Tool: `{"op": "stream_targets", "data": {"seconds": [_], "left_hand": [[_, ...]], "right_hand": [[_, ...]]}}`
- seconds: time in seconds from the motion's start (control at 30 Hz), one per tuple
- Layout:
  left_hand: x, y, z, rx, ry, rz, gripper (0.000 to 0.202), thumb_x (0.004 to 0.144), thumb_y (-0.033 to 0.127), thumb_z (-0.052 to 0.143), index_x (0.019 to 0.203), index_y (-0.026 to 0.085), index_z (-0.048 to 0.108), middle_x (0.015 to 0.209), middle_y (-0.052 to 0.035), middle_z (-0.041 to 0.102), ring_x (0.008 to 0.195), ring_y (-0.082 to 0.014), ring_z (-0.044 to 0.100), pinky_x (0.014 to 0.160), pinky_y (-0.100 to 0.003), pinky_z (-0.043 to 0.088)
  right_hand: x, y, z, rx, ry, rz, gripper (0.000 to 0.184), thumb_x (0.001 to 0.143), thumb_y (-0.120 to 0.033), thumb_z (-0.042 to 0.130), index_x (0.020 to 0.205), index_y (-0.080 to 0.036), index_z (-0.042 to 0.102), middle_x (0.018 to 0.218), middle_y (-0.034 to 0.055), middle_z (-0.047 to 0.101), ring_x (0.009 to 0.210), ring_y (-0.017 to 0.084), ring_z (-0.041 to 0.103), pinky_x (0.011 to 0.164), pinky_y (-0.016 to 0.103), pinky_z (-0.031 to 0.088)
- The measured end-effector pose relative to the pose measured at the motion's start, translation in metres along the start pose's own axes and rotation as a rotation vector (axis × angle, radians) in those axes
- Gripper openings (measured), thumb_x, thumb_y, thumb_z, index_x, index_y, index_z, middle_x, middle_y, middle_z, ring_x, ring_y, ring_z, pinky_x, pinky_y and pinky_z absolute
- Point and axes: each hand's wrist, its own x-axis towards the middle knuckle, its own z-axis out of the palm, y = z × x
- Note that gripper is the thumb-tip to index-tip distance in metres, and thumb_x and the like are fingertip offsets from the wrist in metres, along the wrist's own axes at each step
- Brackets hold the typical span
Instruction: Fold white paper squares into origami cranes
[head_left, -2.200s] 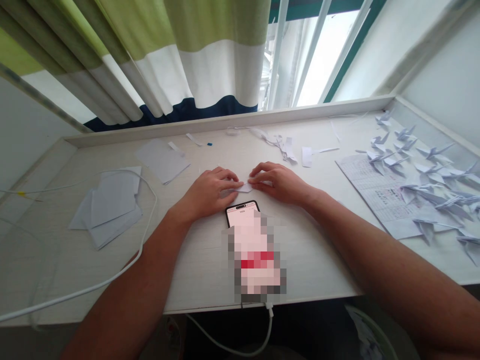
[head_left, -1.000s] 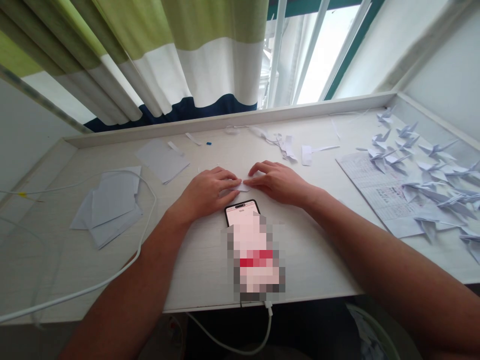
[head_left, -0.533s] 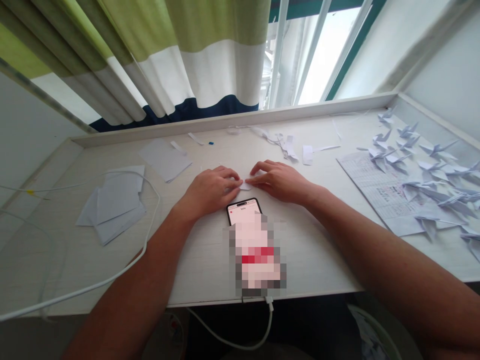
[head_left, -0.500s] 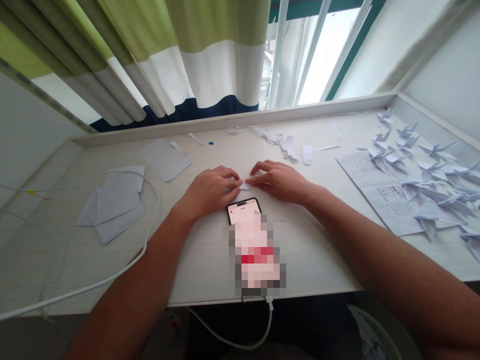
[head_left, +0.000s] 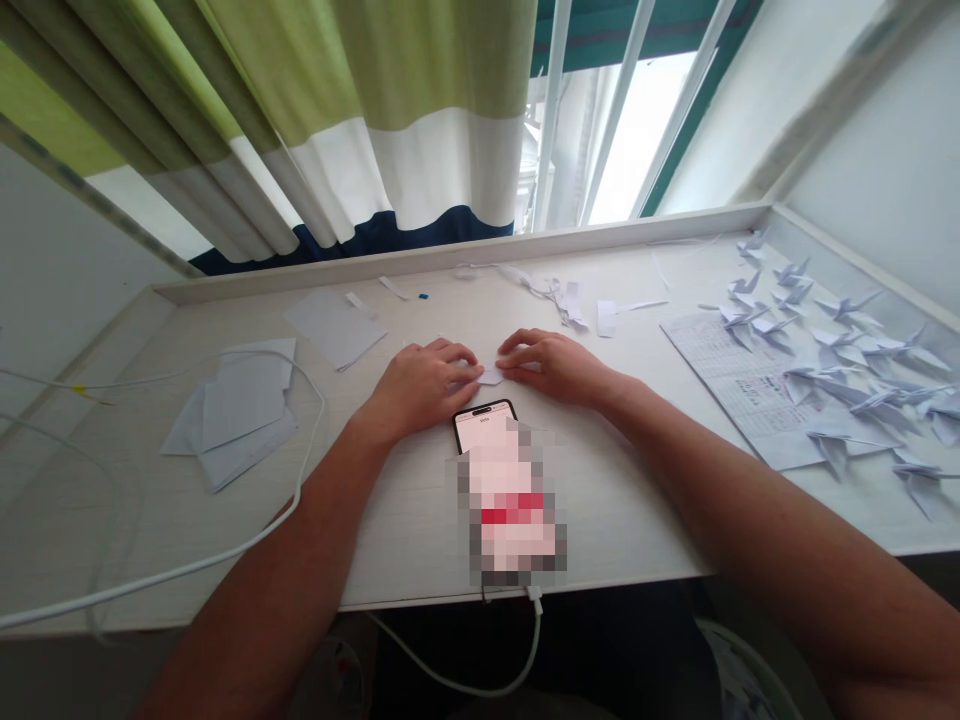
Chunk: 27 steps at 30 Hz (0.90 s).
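Note:
A small folded piece of white paper (head_left: 490, 376) lies on the white desk (head_left: 390, 520) in the middle. My left hand (head_left: 420, 385) presses on its left side with bent fingers. My right hand (head_left: 553, 364) presses on its right side, fingertips pinched down on the fold. Most of the paper is hidden under my fingers. A phone (head_left: 504, 490) lies just in front of my hands, with its screen lit and a cable plugged in.
A stack of white paper sheets (head_left: 236, 410) lies at the left, one more sheet (head_left: 335, 327) behind it. A white cable (head_left: 225, 545) loops over the left of the desk. Several folded paper cranes (head_left: 840, 350) rest on a printed sheet (head_left: 739, 385) at right. Paper scraps (head_left: 574, 305) lie near the window ledge.
Both hands stay pressed on the small folded paper with only slight finger shifts. The camera view has tilted down and a little to the right.

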Motion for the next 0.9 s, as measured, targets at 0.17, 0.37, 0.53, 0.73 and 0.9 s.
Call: {"op": "stream_targets", "data": {"seconds": [0.17, 0.37, 0.53, 0.73, 0.9], "left_hand": [[0.003, -0.001, 0.004, -0.013, 0.022, -0.002, 0.028, 0.102, 0.043, 0.056, 0.108, 0.029, 0.080, 0.117, -0.0036, 0.076, 0.109, -0.0245, 0.067, 0.080, -0.038, 0.048], [0.004, -0.004, 0.007, -0.025, 0.029, 0.010, 0.028, 0.102, 0.043, 0.055, 0.110, 0.031, 0.079, 0.116, -0.0043, 0.076, 0.107, -0.0248, 0.065, 0.082, -0.038, 0.048], [0.003, -0.005, 0.008, -0.037, 0.038, 0.036, 0.028, 0.102, 0.041, 0.055, 0.113, 0.028, 0.078, 0.118, -0.0056, 0.075, 0.110, -0.0261, 0.064, 0.087, -0.040, 0.048], [0.007, -0.001, 0.013, -0.196, 0.115, 0.119, 0.022, 0.103, 0.032, 0.057, 0.102, 0.021, 0.076, 0.114, -0.0063, 0.078, 0.111, -0.0234, 0.067, 0.094, -0.040, 0.047], [0.012, 0.000, 0.021, -0.309, 0.099, 0.040, 0.022, 0.102, 0.029, 0.057, 0.093, 0.021, 0.075, 0.105, -0.0059, 0.080, 0.104, -0.0235, 0.070, 0.094, -0.042, 0.049]], "right_hand": [[0.001, 0.004, -0.006, 0.038, -0.038, -0.079, 0.021, 0.099, -0.030, 0.066, 0.112, -0.026, 0.081, 0.123, 0.0080, 0.074, 0.102, 0.023, 0.071, 0.096, 0.042, 0.052], [0.001, -0.002, -0.004, 0.005, -0.008, -0.156, 0.022, 0.098, -0.029, 0.068, 0.117, -0.031, 0.079, 0.127, 0.0067, 0.074, 0.116, 0.027, 0.067, 0.103, 0.048, 0.047], [0.004, -0.005, -0.001, -0.001, -0.047, -0.179, 0.020, 0.101, -0.027, 0.063, 0.107, -0.027, 0.082, 0.120, 0.0065, 0.078, 0.113, 0.026, 0.068, 0.103, 0.047, 0.046], [0.005, -0.004, 0.001, 0.105, -0.023, -0.171, 0.021, 0.101, -0.027, 0.061, 0.103, -0.024, 0.082, 0.116, 0.0087, 0.078, 0.107, 0.026, 0.069, 0.098, 0.045, 0.051], [0.003, -0.004, 0.006, 0.177, 0.042, -0.065, 0.017, 0.098, -0.025, 0.064, 0.103, -0.023, 0.080, 0.109, 0.0076, 0.080, 0.105, 0.025, 0.071, 0.096, 0.042, 0.054]]}}
